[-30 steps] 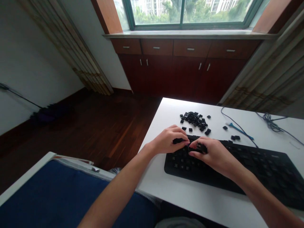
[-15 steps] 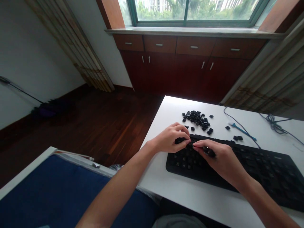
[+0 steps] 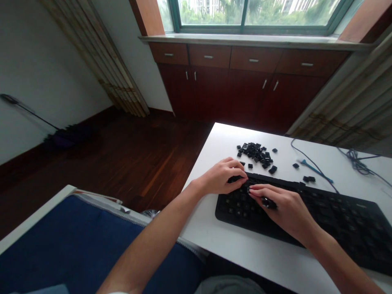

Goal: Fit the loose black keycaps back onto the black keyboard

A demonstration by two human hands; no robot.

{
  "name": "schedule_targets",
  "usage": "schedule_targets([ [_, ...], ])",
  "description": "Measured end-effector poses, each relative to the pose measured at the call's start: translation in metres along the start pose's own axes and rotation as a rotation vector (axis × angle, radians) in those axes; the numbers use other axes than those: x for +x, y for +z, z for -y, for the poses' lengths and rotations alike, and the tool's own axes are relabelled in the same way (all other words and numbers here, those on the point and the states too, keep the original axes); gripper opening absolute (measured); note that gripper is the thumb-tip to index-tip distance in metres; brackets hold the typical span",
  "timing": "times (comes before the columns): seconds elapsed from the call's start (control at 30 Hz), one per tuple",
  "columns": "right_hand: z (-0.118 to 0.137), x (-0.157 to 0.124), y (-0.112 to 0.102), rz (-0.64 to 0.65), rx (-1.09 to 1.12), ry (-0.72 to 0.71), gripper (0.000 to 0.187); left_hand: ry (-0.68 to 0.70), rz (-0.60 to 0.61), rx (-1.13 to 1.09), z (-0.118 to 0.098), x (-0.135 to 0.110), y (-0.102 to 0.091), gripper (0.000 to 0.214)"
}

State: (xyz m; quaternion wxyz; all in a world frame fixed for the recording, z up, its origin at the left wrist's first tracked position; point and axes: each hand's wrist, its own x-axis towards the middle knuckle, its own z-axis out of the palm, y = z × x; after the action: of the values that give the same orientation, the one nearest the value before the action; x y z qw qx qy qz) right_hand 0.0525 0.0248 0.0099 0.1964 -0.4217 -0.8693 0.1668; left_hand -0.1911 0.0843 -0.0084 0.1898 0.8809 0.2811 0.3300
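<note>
A black keyboard [image 3: 330, 216] lies on the white table [image 3: 220, 141]. My left hand [image 3: 222, 176] rests on the keyboard's far left corner, fingers curled and pressed down on a key there. My right hand [image 3: 283, 206] lies just to its right on the keys, fingers stretched toward the left hand, with a small black piece [image 3: 268, 202] tucked under the thumb. A heap of loose black keycaps [image 3: 255, 153] sits on the table just beyond both hands.
A few stray keycaps [image 3: 308, 179] and a blue tool [image 3: 315, 170] lie right of the heap. Blue cables [image 3: 355, 157] trail across the table's far right. A blue cushion [image 3: 76, 249] is at lower left. Dark wood floor and cabinets lie beyond.
My right hand has slid slightly right and flattened out, its fingers stretching toward the left hand. The left hand stays on the keyboard corner. The view shifted a little.
</note>
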Motion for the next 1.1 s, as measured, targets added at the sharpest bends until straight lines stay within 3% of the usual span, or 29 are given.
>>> schedule_targets([
  [0.33,-0.004,-0.001,-0.002,0.054,-0.040,-0.040,0.025,0.013,-0.007,0.000,0.001,0.000,0.000,0.016],
  [0.53,-0.006,-0.003,-0.001,-0.004,-0.015,-0.071,0.030,0.013,0.000,0.008,0.001,0.000,-0.001,0.016],
  [0.73,-0.007,-0.003,-0.001,0.040,-0.015,-0.060,0.036,0.006,0.001,0.010,0.000,0.000,-0.001,0.016],
  [1.1,-0.011,-0.006,0.001,-0.002,-0.090,-0.139,0.044,0.027,-0.010,0.014,0.003,0.000,0.001,0.016],
])
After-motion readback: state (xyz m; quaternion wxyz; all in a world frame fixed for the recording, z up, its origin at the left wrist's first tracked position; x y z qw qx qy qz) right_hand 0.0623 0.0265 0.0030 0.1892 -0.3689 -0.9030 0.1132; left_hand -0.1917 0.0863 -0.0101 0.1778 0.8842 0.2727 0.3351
